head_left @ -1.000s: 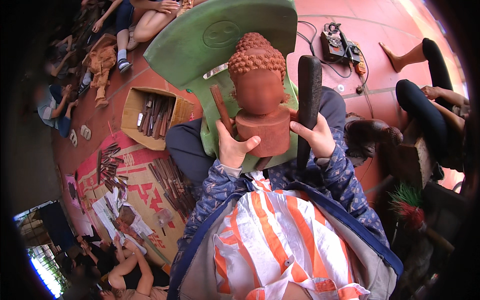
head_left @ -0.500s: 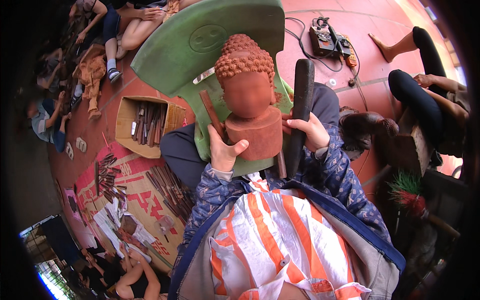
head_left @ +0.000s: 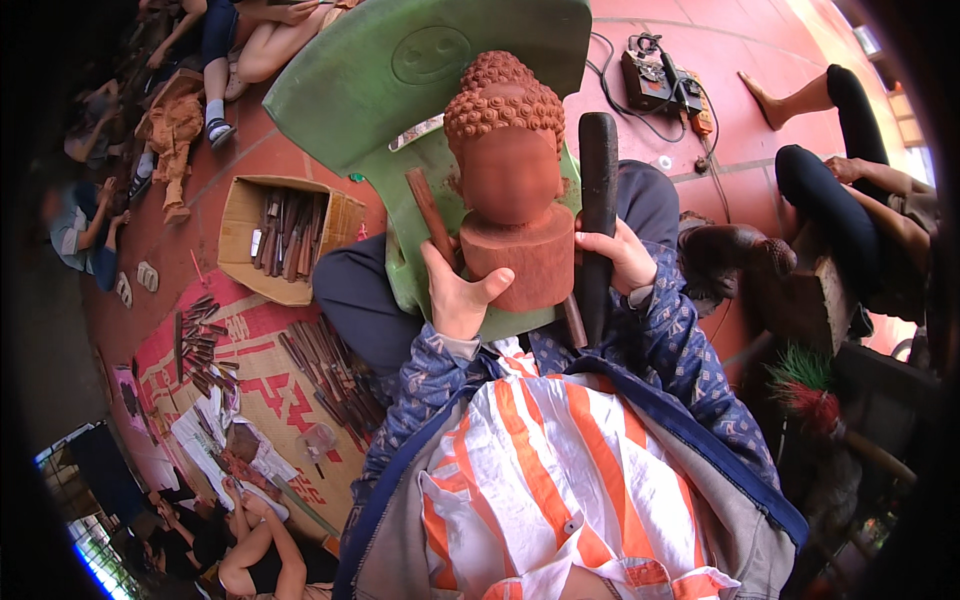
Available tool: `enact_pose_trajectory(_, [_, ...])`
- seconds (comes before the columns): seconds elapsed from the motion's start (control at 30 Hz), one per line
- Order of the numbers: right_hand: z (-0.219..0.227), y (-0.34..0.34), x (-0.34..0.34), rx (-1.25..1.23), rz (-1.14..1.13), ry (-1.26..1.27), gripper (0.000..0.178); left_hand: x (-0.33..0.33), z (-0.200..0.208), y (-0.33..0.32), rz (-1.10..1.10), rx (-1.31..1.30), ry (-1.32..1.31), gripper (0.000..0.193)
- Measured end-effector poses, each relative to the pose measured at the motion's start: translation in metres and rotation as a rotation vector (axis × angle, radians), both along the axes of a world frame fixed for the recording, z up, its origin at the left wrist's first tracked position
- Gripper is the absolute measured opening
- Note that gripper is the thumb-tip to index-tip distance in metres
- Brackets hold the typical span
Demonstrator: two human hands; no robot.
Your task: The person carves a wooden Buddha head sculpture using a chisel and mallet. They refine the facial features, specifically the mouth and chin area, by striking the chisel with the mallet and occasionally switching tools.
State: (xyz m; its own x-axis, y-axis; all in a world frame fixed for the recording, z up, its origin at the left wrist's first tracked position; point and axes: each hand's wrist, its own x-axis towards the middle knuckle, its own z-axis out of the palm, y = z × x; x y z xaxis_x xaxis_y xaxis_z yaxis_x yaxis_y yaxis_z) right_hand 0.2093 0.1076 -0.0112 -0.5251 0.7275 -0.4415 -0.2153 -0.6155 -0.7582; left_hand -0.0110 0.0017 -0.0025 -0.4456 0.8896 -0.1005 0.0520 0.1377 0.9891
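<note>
A reddish wooden carved bust with tight knobby curls stands upright on its rounded block base, on a green plastic chair between my knees. My left hand presses against the base's left side, thumb stretched across its front. A slim wooden tool handle sticks up from this hand's fingers; its other end is hidden. My right hand grips a dark wooden club, held nearly upright along the base's right side. Below the base, close to the club, another slim wooden rod shows.
At left are a cardboard box of wooden-handled tools and more tools on a flattened carton. A corded electrical box lies at far right. A dark carved figure and a brush sit right; people surround me.
The view has shifted slightly, so the bust and chair appear farther right. The club has become more upright and come closer to the bust. Both hands keep their holds.
</note>
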Motion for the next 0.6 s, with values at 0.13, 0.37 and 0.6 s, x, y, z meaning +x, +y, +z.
enact_pose_trajectory(0.13, [-0.001,-0.004,0.005,-0.023,-0.027,0.026,0.026,-0.002,-0.008,-0.001,-0.012,-0.020,0.033,0.097])
enact_pose_trajectory(0.37, [0.036,-0.010,0.017,-0.011,-0.147,0.042,0.026,-0.014,-0.017,-0.007,-0.043,0.043,-0.162,0.092])
enact_pose_trajectory(0.6, [0.043,-0.017,0.028,-0.037,-0.063,-0.020,0.030,-0.015,-0.010,-0.010,-0.101,0.037,-0.137,0.097])
